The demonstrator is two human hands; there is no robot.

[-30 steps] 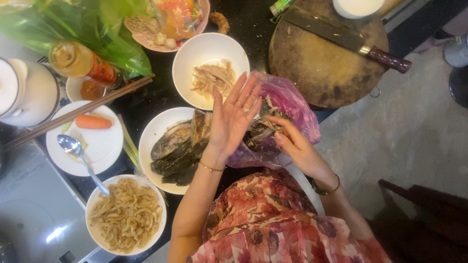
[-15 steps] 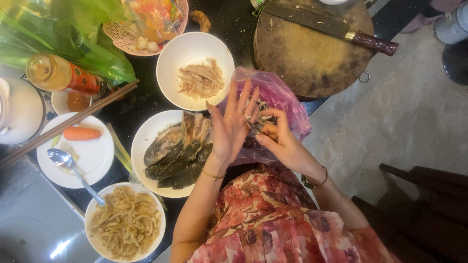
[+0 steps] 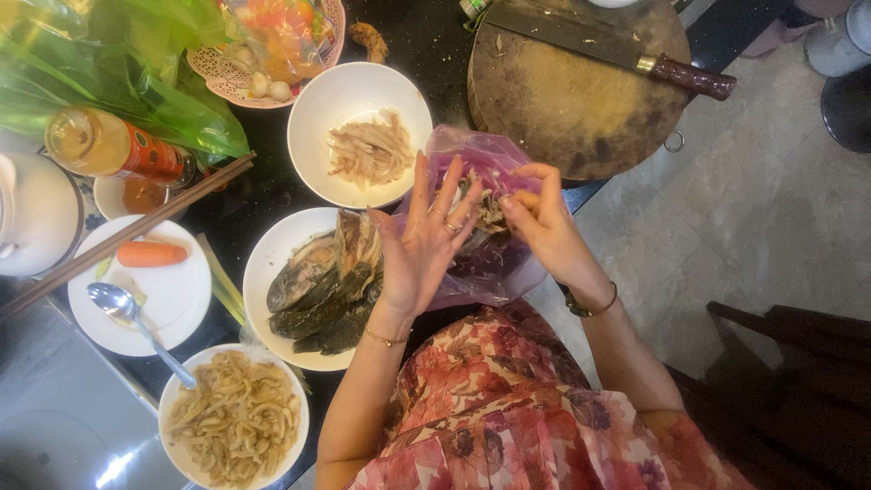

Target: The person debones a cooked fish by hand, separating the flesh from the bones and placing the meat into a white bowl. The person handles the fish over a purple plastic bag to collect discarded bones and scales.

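Note:
My left hand (image 3: 425, 240) is held up with fingers spread, palm toward me, over the edge of a white plate (image 3: 272, 249) of dark cooked fish (image 3: 327, 281). A small scrap seems to cling to its fingertips. My right hand (image 3: 543, 222) pinches a bit of fish scrap above a purple plastic bag (image 3: 494, 154) of scraps that lies on the counter's edge. Just beyond the hands stands a white bowl (image 3: 327, 100) holding pale shredded strips (image 3: 370, 150).
A round wooden chopping board (image 3: 572, 100) with a cleaver (image 3: 626, 50) lies at the back right. On the left are a bowl of noodle-like strips (image 3: 238, 419), a plate with a carrot piece (image 3: 150, 254) and spoon, chopsticks (image 3: 127, 231), a sauce bottle (image 3: 104, 145) and a green bag (image 3: 118, 63). Tiled floor is on the right.
Both hands have drawn closer together over the purple bag, and the right hand has lifted from the bag with a scrap pinched. The view has shifted slightly.

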